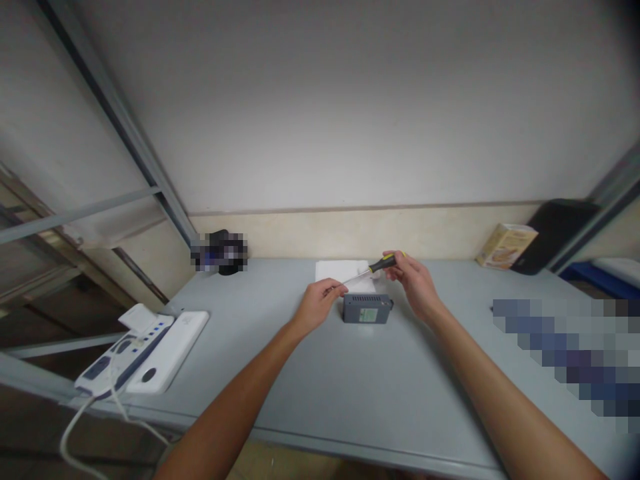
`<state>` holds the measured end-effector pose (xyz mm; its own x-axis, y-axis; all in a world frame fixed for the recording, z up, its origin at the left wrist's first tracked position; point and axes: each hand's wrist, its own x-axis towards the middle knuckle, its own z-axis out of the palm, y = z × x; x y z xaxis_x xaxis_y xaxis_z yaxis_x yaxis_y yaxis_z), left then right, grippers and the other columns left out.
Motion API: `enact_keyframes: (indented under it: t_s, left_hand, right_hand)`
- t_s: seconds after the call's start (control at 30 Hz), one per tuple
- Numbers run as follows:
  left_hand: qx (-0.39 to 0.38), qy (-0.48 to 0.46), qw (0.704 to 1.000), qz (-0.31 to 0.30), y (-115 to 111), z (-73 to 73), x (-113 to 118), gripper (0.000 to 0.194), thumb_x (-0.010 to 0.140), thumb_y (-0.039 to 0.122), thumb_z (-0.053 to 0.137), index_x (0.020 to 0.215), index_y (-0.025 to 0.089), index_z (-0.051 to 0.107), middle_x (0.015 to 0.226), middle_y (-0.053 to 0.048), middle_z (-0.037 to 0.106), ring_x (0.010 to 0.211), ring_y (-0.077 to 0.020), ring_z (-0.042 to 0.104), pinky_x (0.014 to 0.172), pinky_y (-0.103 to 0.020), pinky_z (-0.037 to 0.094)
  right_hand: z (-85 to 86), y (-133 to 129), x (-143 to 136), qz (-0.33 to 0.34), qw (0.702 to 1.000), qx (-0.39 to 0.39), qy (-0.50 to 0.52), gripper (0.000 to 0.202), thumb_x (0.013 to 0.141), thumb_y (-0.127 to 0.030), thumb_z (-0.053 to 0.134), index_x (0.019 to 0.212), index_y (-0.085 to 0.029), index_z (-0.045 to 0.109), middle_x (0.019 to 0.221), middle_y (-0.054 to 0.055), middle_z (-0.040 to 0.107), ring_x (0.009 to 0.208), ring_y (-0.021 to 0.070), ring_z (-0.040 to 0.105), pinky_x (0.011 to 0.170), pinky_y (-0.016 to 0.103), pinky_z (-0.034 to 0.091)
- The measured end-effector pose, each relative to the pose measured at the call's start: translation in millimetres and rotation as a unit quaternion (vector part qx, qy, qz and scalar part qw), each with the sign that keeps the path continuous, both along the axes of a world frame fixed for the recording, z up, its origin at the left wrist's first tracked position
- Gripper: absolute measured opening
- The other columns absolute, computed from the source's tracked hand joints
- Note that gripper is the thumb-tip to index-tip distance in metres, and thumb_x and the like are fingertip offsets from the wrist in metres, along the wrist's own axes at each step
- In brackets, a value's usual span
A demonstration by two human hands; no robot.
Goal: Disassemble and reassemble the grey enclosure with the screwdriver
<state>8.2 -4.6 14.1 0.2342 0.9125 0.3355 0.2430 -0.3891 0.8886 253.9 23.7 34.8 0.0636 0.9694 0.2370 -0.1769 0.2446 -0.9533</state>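
My right hand point(413, 280) is closed round the black and yellow handle of a screwdriver point(383, 263), held slanting above the table. Its metal shaft points down and left to my left hand point(319, 303), whose fingers pinch near the tip; whether a small part is also between them I cannot make out. Just below and between the hands, a dark grey metal box point(367, 309) with vent slots and a pale label stands on the table. White paper point(340, 271) lies behind it, partly covered by my left hand and the screwdriver.
On the left of the grey table point(310, 393) lie a white power strip point(125, 350) with cables and a long white device point(173, 353). A dark, blurred-out object point(220, 253) stands at the back left. A yellow carton point(507, 247) and a black panel point(555, 233) lean at the back right.
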Motion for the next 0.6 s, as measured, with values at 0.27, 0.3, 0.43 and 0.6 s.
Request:
enact_keyframes:
  t_s: [0.27,0.3,0.43,0.6]
  left_hand:
    - [0.011,0.007,1.000,0.012,2.2,-1.9,-1.4,0.035,0.097,0.044,0.055,0.082,0.016,0.069,0.077,-0.002,0.067,0.075,-0.0164,0.061,0.073,-0.027,0.046]
    - [0.016,0.011,1.000,0.019,2.3,-2.0,-1.6,0.036,0.099,0.044,0.053,0.081,0.017,0.066,0.074,-0.001,0.064,0.073,-0.0155,0.059,0.071,-0.026,0.044]
    - [0.046,0.023,0.997,0.049,1.8,-2.5,-2.6,0.037,0.103,0.045,0.046,0.077,0.019,0.052,0.068,0.004,0.047,0.066,-0.0125,0.045,0.064,-0.025,0.035]
    - [0.062,0.011,0.998,0.029,0.1,-1.5,-2.5,0.033,0.103,0.042,0.048,0.083,0.018,0.057,0.074,0.002,0.055,0.070,-0.0131,0.050,0.067,-0.025,0.039]
  right_hand:
    - [1.5,-1.4,-0.8,0.006,1.000,0.004,0.004,0.040,0.090,-0.059,0.069,0.102,-0.022,0.078,0.073,0.001,0.064,0.067,0.0148,0.052,0.062,0.029,0.039]
    - [1.9,-1.5,-0.7,0.006,1.000,0.005,0.006,0.040,0.089,-0.059,0.070,0.102,-0.022,0.078,0.074,0.001,0.064,0.067,0.0148,0.052,0.062,0.029,0.039]
    - [2.6,-1.1,0.5,-0.001,1.000,0.005,0.013,0.041,0.088,-0.059,0.071,0.103,-0.021,0.078,0.078,0.002,0.067,0.067,0.0142,0.054,0.062,0.029,0.040]
    - [2.3,-0.5,2.7,-0.004,1.000,0.006,0.014,0.040,0.088,-0.059,0.071,0.102,-0.021,0.078,0.077,0.002,0.066,0.066,0.0138,0.053,0.062,0.028,0.040]
